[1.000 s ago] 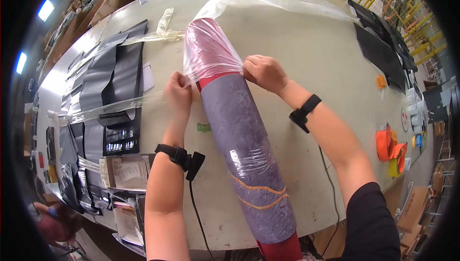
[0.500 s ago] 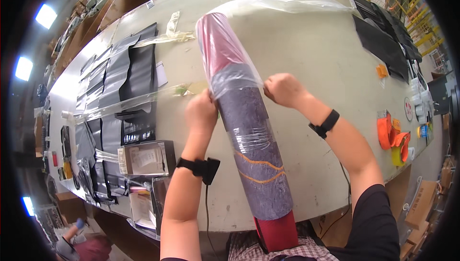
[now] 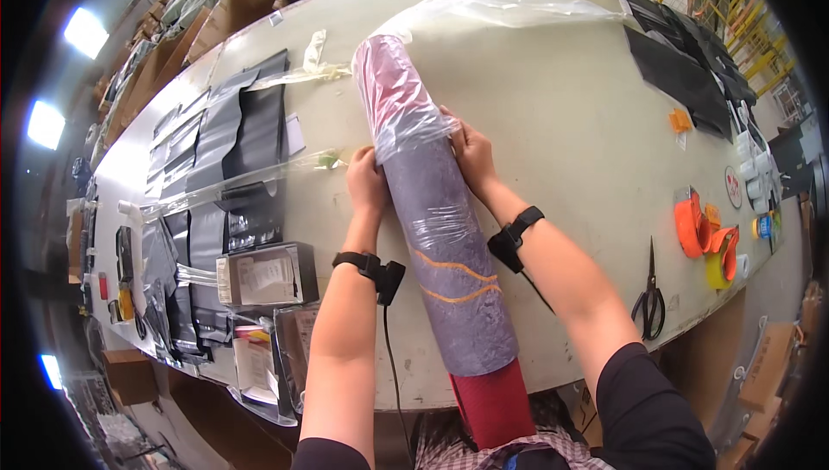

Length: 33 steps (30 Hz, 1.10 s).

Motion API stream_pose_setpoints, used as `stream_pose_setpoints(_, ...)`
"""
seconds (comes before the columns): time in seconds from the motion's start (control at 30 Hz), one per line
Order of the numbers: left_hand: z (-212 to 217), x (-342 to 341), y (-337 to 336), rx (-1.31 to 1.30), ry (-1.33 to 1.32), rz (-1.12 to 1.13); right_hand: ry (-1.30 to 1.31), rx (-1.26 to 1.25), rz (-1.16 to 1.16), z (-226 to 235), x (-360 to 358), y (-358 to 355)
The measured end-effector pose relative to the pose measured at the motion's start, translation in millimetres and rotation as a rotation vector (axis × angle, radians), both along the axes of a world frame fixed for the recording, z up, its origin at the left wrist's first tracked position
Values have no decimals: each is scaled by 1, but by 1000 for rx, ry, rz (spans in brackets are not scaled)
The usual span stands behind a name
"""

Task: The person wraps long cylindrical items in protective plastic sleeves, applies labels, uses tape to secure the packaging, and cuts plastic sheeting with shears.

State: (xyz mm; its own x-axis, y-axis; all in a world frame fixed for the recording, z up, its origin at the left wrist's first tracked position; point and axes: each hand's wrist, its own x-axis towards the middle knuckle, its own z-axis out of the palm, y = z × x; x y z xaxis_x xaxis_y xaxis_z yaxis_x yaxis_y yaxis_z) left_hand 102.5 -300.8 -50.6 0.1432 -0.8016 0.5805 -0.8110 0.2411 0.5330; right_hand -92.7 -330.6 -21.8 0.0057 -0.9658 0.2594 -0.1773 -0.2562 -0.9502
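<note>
A rolled mat [image 3: 440, 271], purple-grey with gold lines and a red inner end toward me, lies lengthwise in front of me. Clear plastic film [image 3: 401, 94] covers its far, pinkish end, with the rim bunched around the roll. More clear film is wrapped around the middle. My left hand [image 3: 368, 183] is closed at the roll's left side, by the film's rim. On the other side my right hand [image 3: 471, 155] pinches the film's edge against the roll, its fingertips partly hidden.
Black plastic bags [image 3: 246, 138] lie at left, near an open box [image 3: 269, 276]. Black scissors [image 3: 651, 287] and orange tape rolls [image 3: 690, 224] are at right. Loose clear film [image 3: 518, 2] trails along the far side. Black sheets [image 3: 678, 77] sit far right.
My right hand has moved left, from beside the roll onto its film-covered edge. The film's rim is more bunched and sits slightly farther up the roll. The scissors have come into view.
</note>
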Motion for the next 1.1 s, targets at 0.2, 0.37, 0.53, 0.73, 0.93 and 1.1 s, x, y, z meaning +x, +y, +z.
stream_pose_setpoints(0.2, 7, -14, 3, 409, 1301, -262, -614, 233, 95, -23, -2, -18)
stream_pose_setpoints(0.37, 3, -30, 2, 146, 1605, -321, -779, 241, 204, -30, 14, -14)
stream_pose_setpoints(0.53, 14, -28, -29, 218, 1667, -110, -823, 481, 129, 5, 22, 8)
stream_pose_setpoints(0.73, -18, -21, 2, 580, 1157, -166, -892, 495, 343, 19, 14, 6)
stream_pose_setpoints(0.93, 11, -23, 31, 505, 275, -243, -324, 353, 376, -6, -45, 2)
stream_pose_setpoints(1.1, 31, -41, 66, 658, 74, -171, 42, 235, 540, -5, -84, 22)
